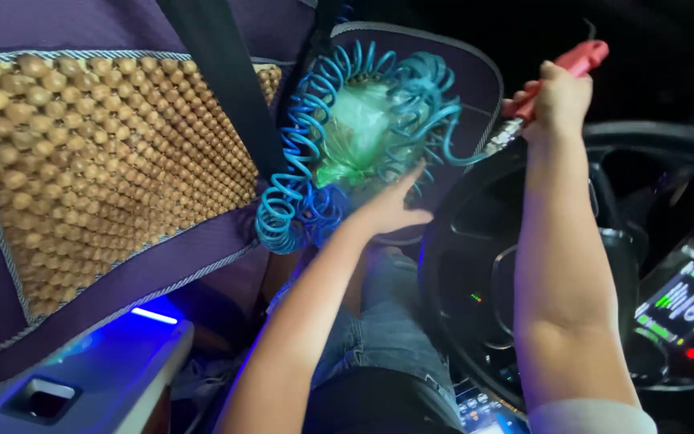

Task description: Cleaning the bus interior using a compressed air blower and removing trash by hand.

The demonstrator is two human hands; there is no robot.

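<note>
My right hand (554, 98) is raised above the steering wheel (652, 141) and grips a red air blow gun (573, 63) by its handle. A blue coiled hose (347, 137) runs from the gun's metal fitting and lies bunched on the seat. My left hand (391, 209) is spread open with its fingers against the coils, next to a green plastic bag (363, 128) that sits among them.
A wooden bead seat cover (98, 169) over purple fabric fills the left, crossed by a black seat belt (226, 88). A lit dashboard screen (684, 305) glows at right. A grey door panel with blue light (82, 378) is at lower left. My jeans-clad leg (387, 321) is below.
</note>
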